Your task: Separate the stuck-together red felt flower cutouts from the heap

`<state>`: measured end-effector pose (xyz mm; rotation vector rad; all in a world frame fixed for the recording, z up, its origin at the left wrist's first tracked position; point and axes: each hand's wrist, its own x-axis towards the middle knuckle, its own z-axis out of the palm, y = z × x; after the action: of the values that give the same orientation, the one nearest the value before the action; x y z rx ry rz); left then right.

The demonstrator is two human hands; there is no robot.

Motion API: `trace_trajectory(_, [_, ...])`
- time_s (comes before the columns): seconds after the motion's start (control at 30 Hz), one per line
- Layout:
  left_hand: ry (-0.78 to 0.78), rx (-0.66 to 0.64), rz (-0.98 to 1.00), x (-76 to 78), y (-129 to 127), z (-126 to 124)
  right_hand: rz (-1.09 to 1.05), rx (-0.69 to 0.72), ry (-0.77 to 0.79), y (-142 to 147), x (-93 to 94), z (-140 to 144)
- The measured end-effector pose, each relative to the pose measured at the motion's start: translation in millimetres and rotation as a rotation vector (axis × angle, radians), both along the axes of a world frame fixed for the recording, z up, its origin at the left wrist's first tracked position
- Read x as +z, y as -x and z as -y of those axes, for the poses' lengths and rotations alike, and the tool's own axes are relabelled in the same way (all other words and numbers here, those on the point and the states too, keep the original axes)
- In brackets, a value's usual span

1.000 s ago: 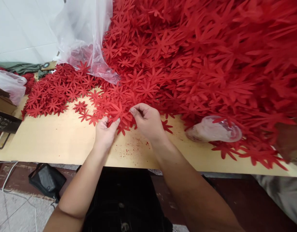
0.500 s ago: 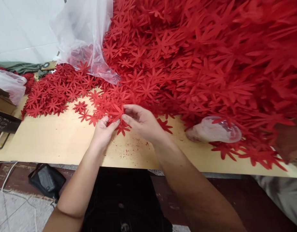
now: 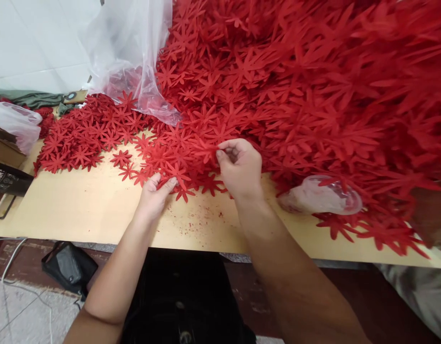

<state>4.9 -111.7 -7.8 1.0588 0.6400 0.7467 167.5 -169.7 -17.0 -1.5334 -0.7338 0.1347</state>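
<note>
At the near edge of a pale wooden table (image 3: 80,210), two bare hands are working at the foot of a large heap of red flower cut-outs (image 3: 314,86). The left hand (image 3: 153,196) is lying on the table with its fingers together and curled, and the thumb and fingertips are pinching a small stack of cut-outs (image 3: 172,171) that is resting at the front fringe of the heap. The right hand (image 3: 241,166) is reaching a little farther up, to the right of the left hand; its fingers are bent inward and its thumb and forefinger are closing on the petal of a single cut-out (image 3: 208,149) lying on the heap. The two hands are near each other but are not touching. Loose cut-outs (image 3: 80,138) are spreading in a flatter layer to the left across the table, and red crumbs (image 3: 197,217) are lying on the bare wood between the wrists. A clear plastic bag (image 3: 130,52) is hanging over the upper left side of the heap, with some cut-outs showing through it. A clear plastic cup (image 3: 319,196) is lying on its side just right of the right wrist, partly covered by cut-outs. A second bag (image 3: 14,124) is sitting at the far left edge, and a black object (image 3: 68,265) is lying on the floor below the table.
</note>
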Motion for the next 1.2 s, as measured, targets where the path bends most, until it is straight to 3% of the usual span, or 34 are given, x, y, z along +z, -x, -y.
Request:
trace_trajectory(0.37, [0.007, 0.025, 0.106, 5.7, -12.1, 7.8, -0.243, 0.33, 0.003, 36.1, 7.8, 0.5])
trace_trajectory(0.53, [0.002, 0.153, 0.081, 1.5, -15.5, 4.1, -0.27, 0.472, 0.06, 41.3, 9.8, 5.2])
trace_trajectory(0.77, [-0.062, 0.11, 0.081, 3.3, -13.4, 8.4, -0.155, 0.344, 0.076, 40.9, 4.7, 6.5])
trace_trajectory(1.0, [-0.006, 0.281, 0.097, 1.4, -11.6, -5.0, -0.019, 0.401, 0.205, 45.9, 7.4, 11.1])
trace_trajectory(1.1, [0.027, 0.33, 0.131, 1.5, -4.3, -15.4, 0.012, 0.282, 0.163, 29.8, 3.8, 12.4])
trace_trajectory(1.2, [0.047, 0.28, 0.114, 1.9, 0.5, -19.6, 0.086, 0.144, 0.152, 9.6, -0.8, 12.7])
